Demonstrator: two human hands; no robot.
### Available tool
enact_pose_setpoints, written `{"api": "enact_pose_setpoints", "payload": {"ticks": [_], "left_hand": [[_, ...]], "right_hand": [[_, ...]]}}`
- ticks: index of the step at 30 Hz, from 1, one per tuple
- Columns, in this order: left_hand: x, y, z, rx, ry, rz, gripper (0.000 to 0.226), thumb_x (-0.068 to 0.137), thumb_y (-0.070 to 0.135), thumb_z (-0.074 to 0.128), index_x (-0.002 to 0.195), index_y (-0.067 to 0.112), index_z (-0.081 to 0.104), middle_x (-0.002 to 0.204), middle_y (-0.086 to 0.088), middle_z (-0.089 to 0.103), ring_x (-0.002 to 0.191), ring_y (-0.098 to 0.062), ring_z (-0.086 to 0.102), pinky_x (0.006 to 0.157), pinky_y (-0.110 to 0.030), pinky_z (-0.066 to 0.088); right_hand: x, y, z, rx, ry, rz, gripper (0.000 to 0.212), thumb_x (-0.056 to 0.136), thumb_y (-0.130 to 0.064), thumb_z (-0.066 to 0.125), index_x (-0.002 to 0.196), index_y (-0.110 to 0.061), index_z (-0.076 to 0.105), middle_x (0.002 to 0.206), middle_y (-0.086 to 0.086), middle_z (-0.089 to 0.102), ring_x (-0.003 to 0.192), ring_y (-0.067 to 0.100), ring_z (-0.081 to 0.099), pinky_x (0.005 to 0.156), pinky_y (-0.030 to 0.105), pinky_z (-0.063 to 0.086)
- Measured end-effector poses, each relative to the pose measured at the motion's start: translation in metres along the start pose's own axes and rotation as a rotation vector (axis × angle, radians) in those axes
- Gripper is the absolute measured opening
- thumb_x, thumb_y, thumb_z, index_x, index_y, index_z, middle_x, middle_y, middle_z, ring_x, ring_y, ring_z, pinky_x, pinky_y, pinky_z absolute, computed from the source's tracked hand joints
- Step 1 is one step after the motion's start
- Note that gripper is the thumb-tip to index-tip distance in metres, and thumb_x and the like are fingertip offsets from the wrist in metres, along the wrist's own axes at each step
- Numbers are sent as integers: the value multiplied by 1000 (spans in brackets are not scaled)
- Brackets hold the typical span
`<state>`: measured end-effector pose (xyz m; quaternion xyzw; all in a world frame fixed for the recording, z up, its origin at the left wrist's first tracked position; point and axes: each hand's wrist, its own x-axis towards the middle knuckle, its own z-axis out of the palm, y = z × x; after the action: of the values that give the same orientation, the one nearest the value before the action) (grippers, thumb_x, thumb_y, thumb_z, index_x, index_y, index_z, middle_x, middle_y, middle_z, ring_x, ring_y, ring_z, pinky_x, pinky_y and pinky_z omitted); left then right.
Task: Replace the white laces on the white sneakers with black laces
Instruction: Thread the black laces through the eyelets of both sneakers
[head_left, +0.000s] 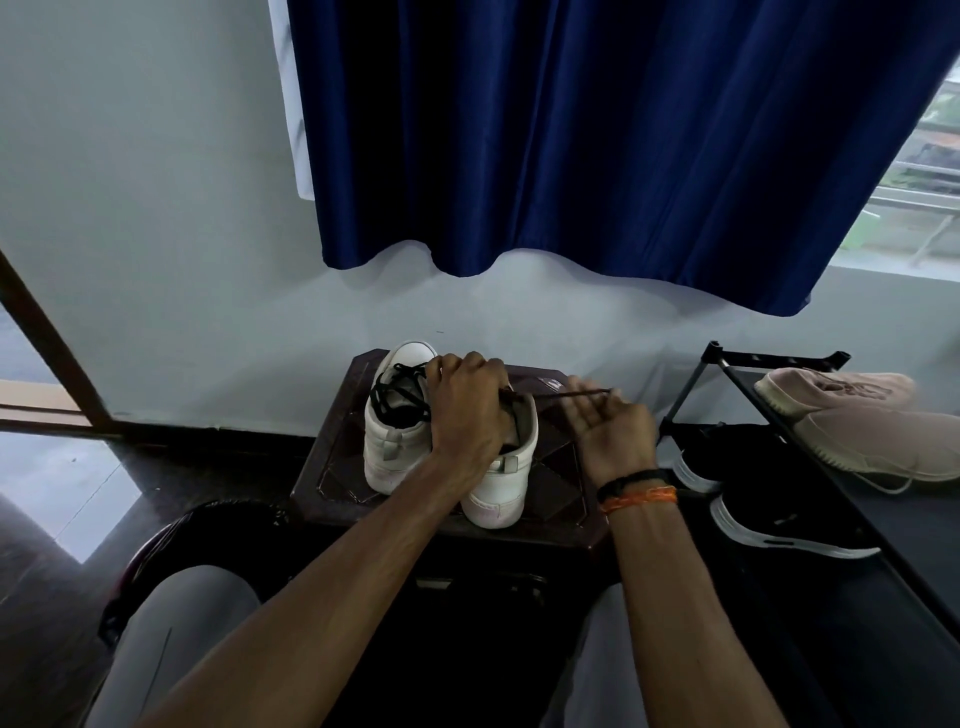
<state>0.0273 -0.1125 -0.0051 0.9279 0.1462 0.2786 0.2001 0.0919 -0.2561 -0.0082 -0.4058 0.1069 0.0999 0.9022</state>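
Note:
Two white sneakers stand heel-toward-me on a dark brown stool (561, 499). The left sneaker (392, 441) carries a black lace (400, 395) through its eyelets. My left hand (467, 410) lies over the top of the right sneaker (506, 483) with its fingers curled down on the upper, hiding the eyelets. My right hand (610, 426) is to the right of that shoe and pinches a black lace end (566, 394), which runs taut from the shoe to my fingers. No white laces are visible.
A black shoe rack (737, 374) stands at the right with pink sneakers (857, 421) on top and black sneakers (769, 514) lower down. A blue curtain (571, 135) hangs over the wall behind. My knees frame the stool.

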Motion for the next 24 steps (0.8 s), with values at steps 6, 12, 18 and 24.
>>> {"api": "enact_pose_setpoints", "payload": {"ticks": [6,12,18,24], "left_hand": [[1,-3,3,79,80,-14,40,56,-1,71,91,14,59,84,-3,61,83,-27,55,85,-39,36],[-5,-3,-3,181,41,-26,16,66,15,69,81,14,63,76,-4,68,82,-29,61,86,-39,32],[-12,-6,-6,201,61,-57,24,66,35,52,68,15,64,66,-10,68,76,-34,61,85,-43,29],[-16,-5,-5,141,106,-107,23,67,33,64,63,26,42,58,-3,61,73,-30,54,80,-40,23]], "right_hand": [[12,-39,-33,34,212,-191,35,99,0,28,73,-19,40,59,-2,41,49,11,37,47,23,32],[8,-20,-38,-1053,-44,-460,16,92,-25,70,77,-19,71,70,-6,68,66,6,58,61,21,46],[-8,-4,-21,-1163,-410,-361,16,84,-33,80,82,-16,79,69,-3,75,65,6,66,70,23,53],[-9,-10,-45,-1130,-285,-308,31,91,-21,74,60,-19,69,53,-4,60,50,0,50,60,20,41]]}}
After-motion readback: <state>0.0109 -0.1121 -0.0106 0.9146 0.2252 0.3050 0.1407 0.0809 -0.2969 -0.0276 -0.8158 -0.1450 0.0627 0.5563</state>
